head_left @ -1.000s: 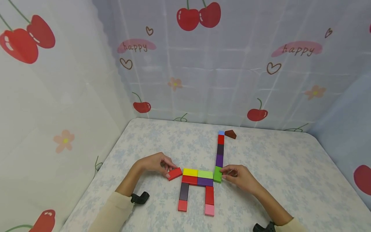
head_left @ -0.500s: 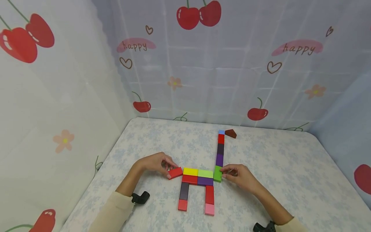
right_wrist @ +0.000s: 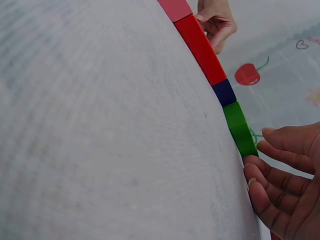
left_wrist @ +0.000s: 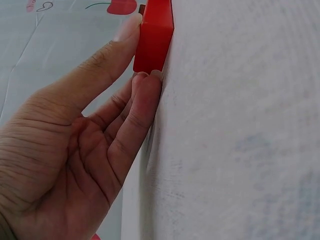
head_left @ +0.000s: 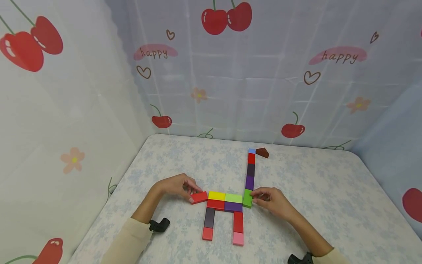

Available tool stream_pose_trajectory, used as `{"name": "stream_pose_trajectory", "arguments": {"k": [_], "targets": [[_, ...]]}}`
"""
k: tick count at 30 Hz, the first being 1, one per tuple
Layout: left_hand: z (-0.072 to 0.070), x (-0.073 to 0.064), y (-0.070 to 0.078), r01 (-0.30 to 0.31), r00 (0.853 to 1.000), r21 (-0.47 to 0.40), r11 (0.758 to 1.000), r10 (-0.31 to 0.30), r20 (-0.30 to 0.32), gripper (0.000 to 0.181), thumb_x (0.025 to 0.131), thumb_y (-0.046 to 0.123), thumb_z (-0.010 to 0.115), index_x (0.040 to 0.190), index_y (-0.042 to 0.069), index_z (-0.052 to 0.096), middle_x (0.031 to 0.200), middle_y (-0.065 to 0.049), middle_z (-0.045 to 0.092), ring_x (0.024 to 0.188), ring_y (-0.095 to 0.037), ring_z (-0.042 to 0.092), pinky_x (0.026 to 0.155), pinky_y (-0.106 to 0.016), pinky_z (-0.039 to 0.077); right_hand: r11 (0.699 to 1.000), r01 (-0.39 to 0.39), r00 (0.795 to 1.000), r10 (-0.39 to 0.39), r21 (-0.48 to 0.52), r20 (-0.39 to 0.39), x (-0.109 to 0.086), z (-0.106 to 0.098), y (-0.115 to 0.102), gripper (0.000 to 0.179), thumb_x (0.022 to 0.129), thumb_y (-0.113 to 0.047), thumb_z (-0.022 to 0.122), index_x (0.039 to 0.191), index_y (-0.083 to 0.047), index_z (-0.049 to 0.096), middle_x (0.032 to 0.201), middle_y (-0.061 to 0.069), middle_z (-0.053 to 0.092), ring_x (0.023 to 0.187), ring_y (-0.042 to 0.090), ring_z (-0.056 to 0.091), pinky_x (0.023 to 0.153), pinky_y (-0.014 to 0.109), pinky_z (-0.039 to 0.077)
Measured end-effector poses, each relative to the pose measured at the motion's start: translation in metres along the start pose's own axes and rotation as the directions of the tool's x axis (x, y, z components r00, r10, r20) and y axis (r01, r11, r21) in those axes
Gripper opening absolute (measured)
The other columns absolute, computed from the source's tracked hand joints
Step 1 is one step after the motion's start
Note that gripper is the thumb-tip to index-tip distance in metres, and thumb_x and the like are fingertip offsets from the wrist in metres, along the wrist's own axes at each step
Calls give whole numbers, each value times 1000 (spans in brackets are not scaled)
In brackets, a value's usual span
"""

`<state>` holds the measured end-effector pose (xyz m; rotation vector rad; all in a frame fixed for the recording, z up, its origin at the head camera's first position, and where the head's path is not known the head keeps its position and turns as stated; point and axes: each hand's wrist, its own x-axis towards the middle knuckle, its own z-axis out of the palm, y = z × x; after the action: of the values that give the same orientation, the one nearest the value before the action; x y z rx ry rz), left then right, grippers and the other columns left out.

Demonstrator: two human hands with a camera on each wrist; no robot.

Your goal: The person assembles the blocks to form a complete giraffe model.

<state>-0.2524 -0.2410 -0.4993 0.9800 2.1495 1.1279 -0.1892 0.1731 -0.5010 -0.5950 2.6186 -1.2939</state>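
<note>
My left hand (head_left: pixel 179 186) pinches a red block (head_left: pixel 199 197) between thumb and fingertips, low over the cloth; the left wrist view shows the thumb on the face of this red block (left_wrist: pixel 152 42). Its right end meets or nearly meets a yellow block (head_left: pixel 216 195). My right hand (head_left: pixel 271 200) touches the right edge of a green block (head_left: pixel 247 198) with its fingertips. In the right wrist view, the thumb and fingers lie at the end of the green block (right_wrist: pixel 240 127), not wrapped round it. Lime (head_left: pixel 233 198), red (head_left: pixel 215 204) and purple (head_left: pixel 233 206) blocks lie between the hands.
Two legs of blocks run toward me: dark grey (head_left: pixel 209 217) over red (head_left: pixel 207 233), and red (head_left: pixel 238 222) over pink (head_left: pixel 238 238). A column of purple, black, red and blue blocks rises from the green one, with a brown angular block (head_left: pixel 262 152) beside its top.
The red block in my left hand has turned slightly, so it lies a little more level. My right hand and the other blocks have stayed in place.
</note>
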Motion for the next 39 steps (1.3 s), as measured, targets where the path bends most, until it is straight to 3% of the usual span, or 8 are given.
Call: {"name": "stream_pose_trajectory", "arguments": {"k": [17, 22, 29, 39], "targets": [[2, 2, 3, 31, 999, 0, 1000, -31, 7, 43, 80, 12, 88, 121, 11, 76, 100, -1, 73, 78, -16, 62, 70, -26, 53, 1000, 14, 1000, -14, 16, -6, -3, -1, -1, 19, 92, -11, 75, 111, -9, 77, 106, 4, 74, 82, 14, 65, 69, 26, 55], [0, 0, -2, 62, 998, -78, 995, -62, 1, 36, 90, 17, 79, 125, 12, 74, 103, -3, 73, 80, -18, 65, 73, -32, 57, 1000, 15, 1000, -15, 14, -5, -2, -1, -1, 20, 92, -11, 75, 112, -8, 76, 106, 4, 74, 83, 14, 65, 70, 26, 55], [-11, -14, -23, 115, 983, -225, 967, -144, -114, 32, 99, 18, 68, 129, 10, 71, 87, -9, 67, 72, -18, 62, 71, -34, 59, 1000, -13, 1000, 13, 20, 6, -1, -1, -3, 20, 93, -12, 74, 113, -10, 76, 108, 3, 74, 85, 17, 65, 70, 25, 54], [-16, -17, -28, 126, 981, -241, 962, -156, -112, 33, 98, 20, 69, 130, 9, 71, 97, -10, 70, 75, -20, 64, 73, -33, 59, 999, -27, 999, 26, 41, 21, -1, -2, -2, 20, 96, -16, 72, 115, -9, 76, 109, 5, 73, 80, 18, 64, 62, 26, 53]]}}
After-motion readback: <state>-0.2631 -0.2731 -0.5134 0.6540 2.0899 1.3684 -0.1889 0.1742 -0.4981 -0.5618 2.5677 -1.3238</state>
